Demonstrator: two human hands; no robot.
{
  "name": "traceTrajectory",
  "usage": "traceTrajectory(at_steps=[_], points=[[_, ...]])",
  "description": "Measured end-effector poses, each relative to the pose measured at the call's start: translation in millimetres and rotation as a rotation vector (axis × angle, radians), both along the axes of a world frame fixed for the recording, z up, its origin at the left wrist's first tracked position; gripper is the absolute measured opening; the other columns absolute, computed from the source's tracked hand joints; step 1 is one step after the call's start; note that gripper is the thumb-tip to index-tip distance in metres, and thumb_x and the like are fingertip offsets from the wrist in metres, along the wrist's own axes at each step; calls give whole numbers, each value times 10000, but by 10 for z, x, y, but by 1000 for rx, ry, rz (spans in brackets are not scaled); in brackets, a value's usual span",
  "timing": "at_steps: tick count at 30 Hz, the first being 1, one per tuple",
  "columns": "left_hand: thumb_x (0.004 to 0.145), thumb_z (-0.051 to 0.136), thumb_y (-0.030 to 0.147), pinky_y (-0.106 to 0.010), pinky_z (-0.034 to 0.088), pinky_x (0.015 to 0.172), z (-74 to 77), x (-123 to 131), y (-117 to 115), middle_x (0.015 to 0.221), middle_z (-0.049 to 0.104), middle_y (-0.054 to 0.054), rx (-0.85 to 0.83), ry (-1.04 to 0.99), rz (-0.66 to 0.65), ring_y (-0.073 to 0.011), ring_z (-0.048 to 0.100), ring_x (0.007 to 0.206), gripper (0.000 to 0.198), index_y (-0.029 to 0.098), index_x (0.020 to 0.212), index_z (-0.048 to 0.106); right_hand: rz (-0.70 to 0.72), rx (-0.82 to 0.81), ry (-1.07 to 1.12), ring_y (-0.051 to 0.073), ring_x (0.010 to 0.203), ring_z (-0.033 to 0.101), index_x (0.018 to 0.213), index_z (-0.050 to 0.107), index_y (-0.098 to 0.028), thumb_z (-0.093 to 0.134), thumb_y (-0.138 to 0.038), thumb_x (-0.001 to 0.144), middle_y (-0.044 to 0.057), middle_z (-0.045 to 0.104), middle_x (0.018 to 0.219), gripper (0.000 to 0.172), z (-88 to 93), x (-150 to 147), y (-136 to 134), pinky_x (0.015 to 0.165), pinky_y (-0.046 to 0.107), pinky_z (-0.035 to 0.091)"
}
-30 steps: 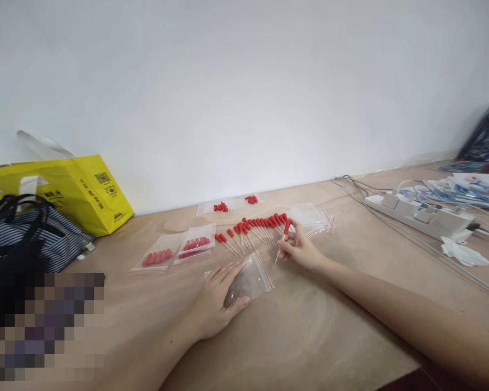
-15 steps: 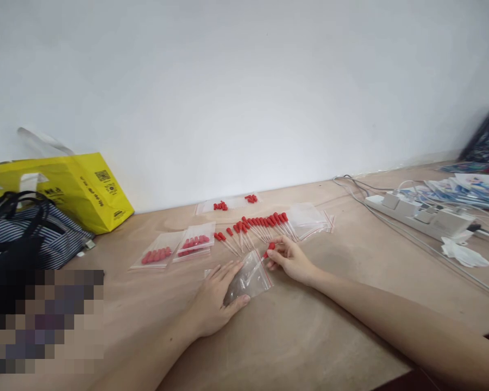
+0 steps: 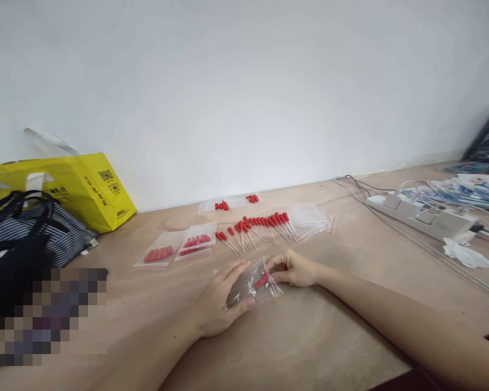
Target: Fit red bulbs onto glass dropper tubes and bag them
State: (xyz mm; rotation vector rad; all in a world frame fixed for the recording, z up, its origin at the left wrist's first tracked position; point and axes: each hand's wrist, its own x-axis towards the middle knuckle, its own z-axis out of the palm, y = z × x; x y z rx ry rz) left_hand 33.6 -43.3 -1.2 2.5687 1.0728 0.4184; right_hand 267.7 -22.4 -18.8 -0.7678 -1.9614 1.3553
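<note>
My left hand holds a clear zip bag just above the tabletop, fingers on its far edge and thumb on its near edge. A glass-like dropper with a red rubber bulb is mostly inside the bag. At the bag's mouth, my right hand is closed, its fingertips on the end of the bulb; the bag's film partly covers them. Beyond the hands lies a row of loose red-bulbed droppers. Filled zip bags of droppers lie to their left, and a stack of flat zip bags to their right.
More bagged red droppers lie by the wall. A yellow bag and a striped bag stand at left. On the right are a power strip with cables, a crumpled tissue and printed packets.
My right hand has moved slightly down, and the dropper has gone leftward, deeper into the zip bag, its red bulb now inside. My left hand keeps its hold on the bag.
</note>
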Motion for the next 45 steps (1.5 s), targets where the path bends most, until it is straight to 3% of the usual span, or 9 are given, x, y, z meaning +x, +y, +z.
traceTrajectory(at_steps=[8,12,16,20,25,31,37,40,45], points=[[816,445,416,-427,318,993,64,-246,14,1310,419,-28,-59,47,-79,-225,386,1188,448,286,1242,392,-201,-114,56,73,533,501,710,635,-149,669,-389,613,-16,600,648,262,-63,-48,-15,505,189,399],[813,449,426,-431,309,1000,52,-214,19,1316,412,-33,-47,71,-68,-223,378,1198,448,277,1234,412,-266,-97,-156,46,370,391,688,651,-159,625,-378,641,-39,555,529,226,-11,11,149,363,174,315],[814,444,425,-423,318,999,57,-190,22,1316,413,-33,-35,80,-58,-218,373,1203,446,270,1232,418,-596,93,-284,98,545,526,641,612,-148,618,-236,639,-2,601,610,89,115,-72,508,510,195,401],[811,445,433,-427,321,998,72,-186,28,1311,419,-37,-43,86,-63,-222,374,1203,450,259,1225,427,-790,179,-335,171,779,558,828,572,-144,602,-223,650,72,618,817,197,205,-418,864,678,260,416],[810,444,431,-439,304,1005,58,-188,31,1314,413,-56,-47,88,-75,-226,372,1203,457,234,1222,432,-864,134,-398,236,855,564,811,561,-122,623,-237,624,137,616,882,228,190,-769,1148,692,305,420],[808,456,419,-444,307,1000,37,-197,30,1309,421,-51,-40,46,-88,-227,378,1197,449,250,1223,431,-907,23,-342,247,768,593,634,571,-124,604,-133,569,118,635,735,73,162,-843,1290,634,299,428],[807,460,415,-447,285,1014,29,-202,26,1306,425,-43,-50,32,-85,-226,381,1197,442,259,1219,436,-963,17,-51,141,624,584,790,553,-147,504,-213,682,28,603,681,135,261,-528,1164,550,227,440],[802,464,422,-440,293,1012,3,-208,35,1303,430,-34,-35,21,-78,-228,385,1195,445,272,1219,434,-1009,13,109,93,503,537,956,457,-171,453,-269,738,-5,561,690,239,252,-178,900,470,213,434],[812,445,441,-443,275,1019,22,-187,27,1320,407,-38,-51,64,-56,-222,361,1209,469,261,1242,400,-1021,-30,341,89,445,473,871,412,-191,512,-386,710,-50,482,573,272,91,222,322,412,214,398]])
